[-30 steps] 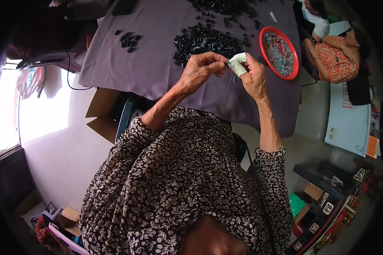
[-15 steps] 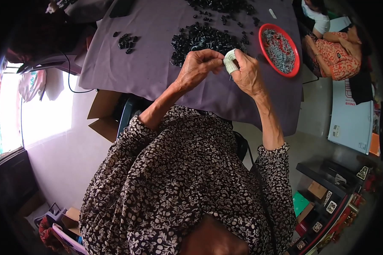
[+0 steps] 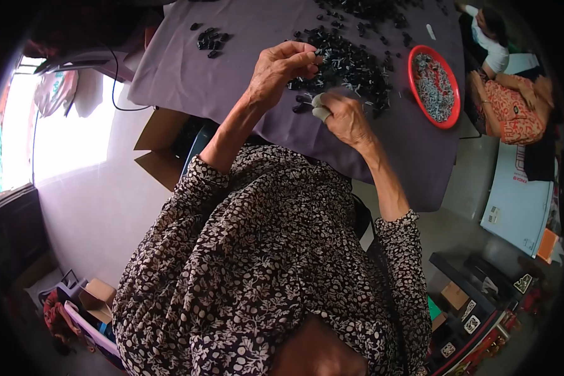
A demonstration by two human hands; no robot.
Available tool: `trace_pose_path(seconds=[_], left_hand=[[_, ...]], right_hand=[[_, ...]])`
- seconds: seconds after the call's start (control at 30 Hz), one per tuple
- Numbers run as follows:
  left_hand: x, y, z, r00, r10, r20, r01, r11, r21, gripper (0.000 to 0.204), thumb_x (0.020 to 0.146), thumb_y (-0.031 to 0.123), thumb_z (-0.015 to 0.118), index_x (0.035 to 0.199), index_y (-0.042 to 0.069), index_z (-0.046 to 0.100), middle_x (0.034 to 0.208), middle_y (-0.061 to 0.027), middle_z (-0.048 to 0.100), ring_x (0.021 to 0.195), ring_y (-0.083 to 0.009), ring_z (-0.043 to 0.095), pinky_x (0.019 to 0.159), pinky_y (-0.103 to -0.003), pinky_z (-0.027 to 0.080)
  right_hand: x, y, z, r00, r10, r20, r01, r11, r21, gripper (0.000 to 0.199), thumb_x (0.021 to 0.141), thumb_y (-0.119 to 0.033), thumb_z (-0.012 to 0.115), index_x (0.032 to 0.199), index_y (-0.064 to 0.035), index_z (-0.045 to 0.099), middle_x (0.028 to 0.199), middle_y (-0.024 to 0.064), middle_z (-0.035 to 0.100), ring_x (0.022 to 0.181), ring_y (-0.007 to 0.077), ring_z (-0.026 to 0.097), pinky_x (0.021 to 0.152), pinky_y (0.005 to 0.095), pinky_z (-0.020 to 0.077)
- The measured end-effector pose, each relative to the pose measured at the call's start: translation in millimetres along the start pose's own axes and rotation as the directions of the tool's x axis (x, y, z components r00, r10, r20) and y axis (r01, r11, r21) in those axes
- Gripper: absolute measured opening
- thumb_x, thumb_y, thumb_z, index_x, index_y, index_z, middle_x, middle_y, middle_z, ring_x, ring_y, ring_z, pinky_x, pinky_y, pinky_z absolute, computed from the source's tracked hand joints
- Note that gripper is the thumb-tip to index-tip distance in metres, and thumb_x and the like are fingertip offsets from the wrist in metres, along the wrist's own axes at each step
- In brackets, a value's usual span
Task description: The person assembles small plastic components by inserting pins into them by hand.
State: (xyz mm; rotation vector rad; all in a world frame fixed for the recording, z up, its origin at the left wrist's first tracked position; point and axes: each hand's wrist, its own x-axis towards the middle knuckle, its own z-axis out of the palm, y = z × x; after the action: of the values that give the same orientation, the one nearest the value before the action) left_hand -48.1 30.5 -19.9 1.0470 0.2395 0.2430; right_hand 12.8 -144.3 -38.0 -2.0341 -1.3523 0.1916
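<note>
Head-cam view looking down on a person in a dark floral blouse, seated at a table under a purple cloth (image 3: 188,75). Left hand (image 3: 276,69) was raised over the cloth w/ fingers curled and tips pinched together at the edge of the big heap of small black parts (image 3: 351,62); it probably pinched one part, but the piece was too small to confirm. Right hand (image 3: 344,119) sat just beside it, lower, fingers bent; index finger wore a pale tape wrap (image 3: 319,108), likely as protection for repeated pressing. Whether the right hand gripped anything couldn't be told. Heap lay directly ahead, within easy reach of both hands. A smaller cluster of black parts (image 3: 210,39) sat apart, far left on the cloth. A red bowl of grey metal bits (image 3: 434,84) stood on the right, near the right hand. Cardboard box (image 3: 163,150) below the table edge.
</note>
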Motion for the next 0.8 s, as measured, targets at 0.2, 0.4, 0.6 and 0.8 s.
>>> trace_pose_path(seconds=[0.2,0.4,0.6,0.8], left_hand=[[-4.3,-9.7,-7.3,0.999,-0.024,-0.032,0.023,0.999,-0.028,0.013,0.086,0.012,0.058,0.094,0.002,0.059,0.088,-0.0074,0.064,0.073,-0.0096,0.059,0.072,-0.024,0.050],[-7.0,-11.5,-6.7,0.999,-0.027,-0.044,0.028,1.000,0.010,0.013,0.086,0.013,0.058,0.092,0.002,0.060,0.087,-0.0065,0.064,0.072,-0.0090,0.058,0.071,-0.024,0.049],[-7.8,-14.4,-4.0,0.999,-0.046,-0.014,0.046,0.999,-0.007,0.014,0.085,0.014,0.058,0.093,0.003,0.059,0.087,-0.0044,0.063,0.072,-0.0091,0.057,0.070,-0.023,0.048],[-8.0,-4.3,12.8,0.997,-0.071,-0.010,0.071,0.997,-0.003,0.013,0.086,0.013,0.057,0.094,0.003,0.059,0.087,-0.0047,0.062,0.071,-0.0087,0.056,0.070,-0.023,0.048]], right_hand=[[7.7,-4.9,20.4,0.975,-0.198,0.099,0.211,0.967,-0.143,0.018,0.072,-0.008,0.064,0.088,-0.0037,0.057,0.078,0.0112,0.058,0.072,0.0314,0.057,0.061,0.0395,0.0465],[10.8,8.0,15.7,0.993,-0.106,0.054,0.115,0.967,-0.226,0.012,0.069,-0.008,0.061,0.072,-0.0040,0.050,0.070,0.0108,0.055,0.069,0.0294,0.058,0.061,0.0392,0.0468],[7.8,16.0,0.9,0.997,-0.032,0.071,0.051,0.959,-0.279,0.013,0.071,-0.007,0.060,0.081,-0.0017,0.053,0.076,0.0143,0.055,0.072,0.0337,0.056,0.064,0.0407,0.0462],[6.8,15.7,10.7,0.988,-0.151,0.032,0.149,0.874,-0.462,0.009,0.070,-0.005,0.055,0.077,-0.0033,0.050,0.073,0.0123,0.054,0.070,0.0304,0.055,0.061,0.0404,0.0448]])
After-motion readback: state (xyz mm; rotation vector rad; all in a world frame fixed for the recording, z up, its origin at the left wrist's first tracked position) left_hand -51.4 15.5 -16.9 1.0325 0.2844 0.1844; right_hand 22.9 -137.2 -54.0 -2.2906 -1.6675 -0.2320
